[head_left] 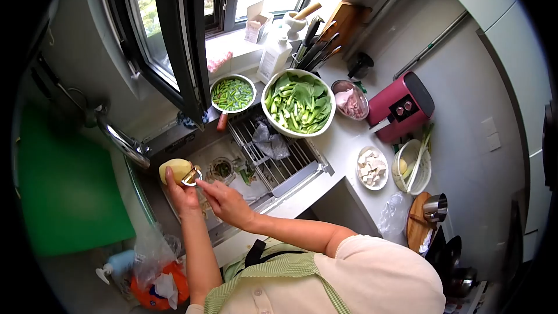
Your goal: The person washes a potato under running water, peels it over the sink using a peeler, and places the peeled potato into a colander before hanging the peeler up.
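Observation:
Over the sink (168,204), my left hand (183,199) is wrapped round a pale yellow, peeled-looking potato (172,170). My right hand (231,204) grips a peeler (191,177) with a white frame, its head against the potato's right side. The fingers of both hands are partly hidden. Below them in the sink are a strainer at the drain (221,168) and some green scraps (247,175).
A metal rack (278,170) with a crumpled plastic bag spans the sink's right side. Behind it stand a pan of cut green beans (232,94) and a bowl of leafy greens (297,104). The faucet (125,142) and green board (70,186) are left; a tofu plate (372,168) is right.

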`<state>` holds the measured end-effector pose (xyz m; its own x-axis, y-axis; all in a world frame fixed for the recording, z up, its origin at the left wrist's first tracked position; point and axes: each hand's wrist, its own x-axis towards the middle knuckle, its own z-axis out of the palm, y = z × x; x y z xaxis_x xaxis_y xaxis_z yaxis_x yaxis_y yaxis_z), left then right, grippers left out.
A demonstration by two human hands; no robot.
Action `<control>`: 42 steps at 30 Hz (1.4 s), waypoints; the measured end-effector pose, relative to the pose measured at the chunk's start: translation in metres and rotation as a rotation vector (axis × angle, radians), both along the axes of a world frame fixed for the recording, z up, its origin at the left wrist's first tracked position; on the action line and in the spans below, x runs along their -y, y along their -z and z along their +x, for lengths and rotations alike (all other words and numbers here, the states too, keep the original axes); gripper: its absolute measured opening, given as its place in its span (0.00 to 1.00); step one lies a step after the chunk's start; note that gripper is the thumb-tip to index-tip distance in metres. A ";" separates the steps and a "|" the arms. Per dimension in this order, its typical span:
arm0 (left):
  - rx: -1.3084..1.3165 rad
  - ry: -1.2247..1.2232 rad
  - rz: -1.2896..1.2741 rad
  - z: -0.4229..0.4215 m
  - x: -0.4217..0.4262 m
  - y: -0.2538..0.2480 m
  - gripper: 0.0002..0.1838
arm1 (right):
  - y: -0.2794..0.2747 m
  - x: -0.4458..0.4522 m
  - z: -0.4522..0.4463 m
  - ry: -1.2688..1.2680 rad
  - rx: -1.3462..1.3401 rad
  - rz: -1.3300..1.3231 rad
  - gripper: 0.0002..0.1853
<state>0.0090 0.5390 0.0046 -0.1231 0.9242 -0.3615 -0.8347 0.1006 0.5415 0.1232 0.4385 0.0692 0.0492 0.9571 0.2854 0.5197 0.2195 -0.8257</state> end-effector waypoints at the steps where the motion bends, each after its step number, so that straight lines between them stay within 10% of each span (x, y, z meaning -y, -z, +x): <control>1: 0.017 0.031 -0.006 -0.001 0.000 -0.001 0.27 | 0.003 0.002 0.000 -0.007 0.006 0.012 0.21; 20: 0.120 0.011 0.042 -0.025 0.000 -0.003 0.26 | 0.005 0.012 0.029 -0.029 -0.114 0.071 0.19; 23: 0.178 0.058 0.038 -0.030 0.004 0.007 0.24 | 0.102 0.006 0.057 -0.128 0.142 -0.446 0.16; 27: 0.316 -0.023 0.026 -0.029 0.007 0.007 0.22 | 0.069 0.018 0.050 -0.062 -0.072 -0.094 0.14; 29: 0.391 -0.069 0.021 -0.024 0.012 -0.003 0.19 | 0.025 0.018 0.040 -0.059 -0.220 -0.334 0.13; 42: 0.173 -0.011 0.079 -0.016 0.032 -0.015 0.21 | -0.011 0.008 0.013 -0.164 0.071 0.009 0.17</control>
<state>-0.0072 0.5073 0.0198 -0.0756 0.9496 -0.3042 -0.9169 0.0537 0.3956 0.1366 0.4307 0.0798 -0.1279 0.9481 0.2911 0.5331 0.3133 -0.7859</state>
